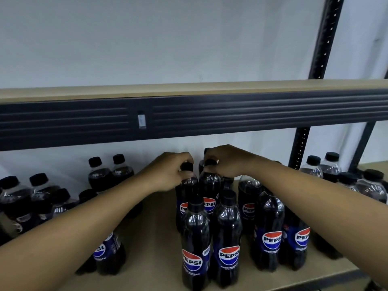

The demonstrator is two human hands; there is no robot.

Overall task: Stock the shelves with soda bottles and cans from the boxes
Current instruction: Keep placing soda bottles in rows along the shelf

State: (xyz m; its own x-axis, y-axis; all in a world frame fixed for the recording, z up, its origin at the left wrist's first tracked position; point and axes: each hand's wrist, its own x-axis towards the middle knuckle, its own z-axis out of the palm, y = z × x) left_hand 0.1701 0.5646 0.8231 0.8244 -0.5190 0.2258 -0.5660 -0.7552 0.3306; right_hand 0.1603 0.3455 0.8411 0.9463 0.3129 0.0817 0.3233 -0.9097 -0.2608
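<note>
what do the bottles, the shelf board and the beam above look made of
The bottles look like clear glossy plastic: light glints on the walls and dark soda shows through. The board seems matte tan fibreboard or pressed wood; no grain shows. The beam is probably dark painted steel, with pressed ribs.

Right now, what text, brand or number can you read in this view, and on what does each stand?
"PEPSI": on the label of the front bottle and of the neighbouring bottles.
"ZERO SUGAR": under that logo, faint.
Tag on the shelf beam: too blurred to read.
</note>
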